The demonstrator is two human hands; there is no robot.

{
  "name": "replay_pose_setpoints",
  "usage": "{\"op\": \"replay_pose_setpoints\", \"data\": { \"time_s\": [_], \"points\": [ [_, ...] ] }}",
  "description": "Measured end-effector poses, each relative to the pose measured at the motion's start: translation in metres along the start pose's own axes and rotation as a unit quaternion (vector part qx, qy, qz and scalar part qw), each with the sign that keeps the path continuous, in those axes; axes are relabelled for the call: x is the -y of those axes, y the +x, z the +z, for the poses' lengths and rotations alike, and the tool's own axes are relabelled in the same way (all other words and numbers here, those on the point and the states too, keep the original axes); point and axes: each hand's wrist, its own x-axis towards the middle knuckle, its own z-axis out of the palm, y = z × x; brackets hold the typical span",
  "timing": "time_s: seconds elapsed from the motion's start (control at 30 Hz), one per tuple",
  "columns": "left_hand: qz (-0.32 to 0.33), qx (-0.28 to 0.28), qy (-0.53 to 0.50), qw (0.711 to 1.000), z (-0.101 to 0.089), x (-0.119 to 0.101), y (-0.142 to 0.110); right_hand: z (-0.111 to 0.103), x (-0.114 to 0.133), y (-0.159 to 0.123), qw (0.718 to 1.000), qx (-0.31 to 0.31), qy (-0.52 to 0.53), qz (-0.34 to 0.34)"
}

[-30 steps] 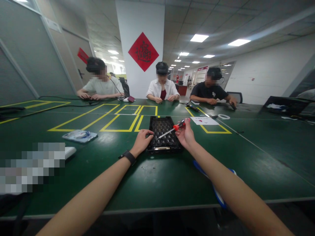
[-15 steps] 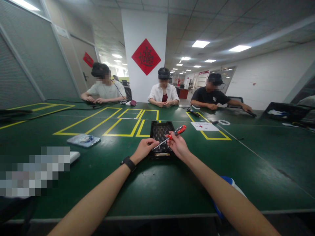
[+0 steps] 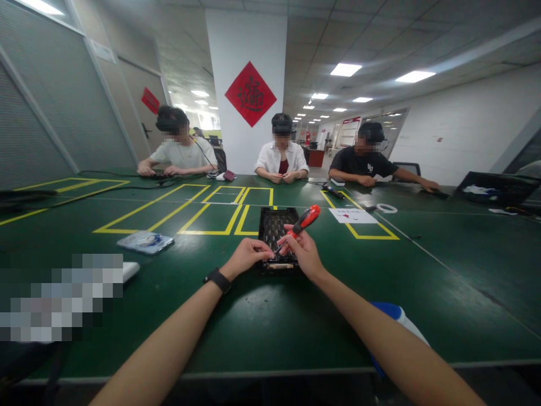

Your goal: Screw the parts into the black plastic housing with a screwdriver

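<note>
A black open case (image 3: 267, 224) with a gridded inside lies on the green table in front of me. My right hand (image 3: 305, 256) is closed around a red-and-black screwdriver (image 3: 307, 217), its handle tilted up to the right and its shaft pointing down left over the case. Most of the shaft is hidden by my fingers. Over the case's near left side, my left hand (image 3: 249, 257) pinches its thumb and fingertips together by the screwdriver's tip. Whatever sits between those fingertips is too small to make out. A pale metallic strip (image 3: 281, 266) shows at the case's near end.
A phone-like flat case (image 3: 146, 241) lies to the left. A white sheet (image 3: 353, 216) and a white cable coil (image 3: 386, 208) lie at right. Under my right forearm is a blue-and-white object (image 3: 391, 310). Yellow tape (image 3: 207, 232) marks the table; three people sit opposite.
The screwdriver stands steeper, and my right hand has shifted lower along it, closer to my left fingertips. My left hand stays at the case's near left.
</note>
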Motion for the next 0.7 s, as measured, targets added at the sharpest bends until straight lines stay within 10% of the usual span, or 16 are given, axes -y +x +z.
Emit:
{"op": "replay_pose_setpoints", "data": {
  "time_s": [0.43, 0.7],
  "points": [
    [0.046, 0.084, 0.052, 0.994, -0.004, -0.001, 0.001, -0.001, -0.005, -0.003, 0.998, 0.043, 0.029, 0.024],
    [0.121, -0.036, 0.164, 0.978, 0.003, -0.013, -0.001, 0.0, -0.006, -0.001, 1.0, 0.01, 0.011, -0.011]
  ]
}}
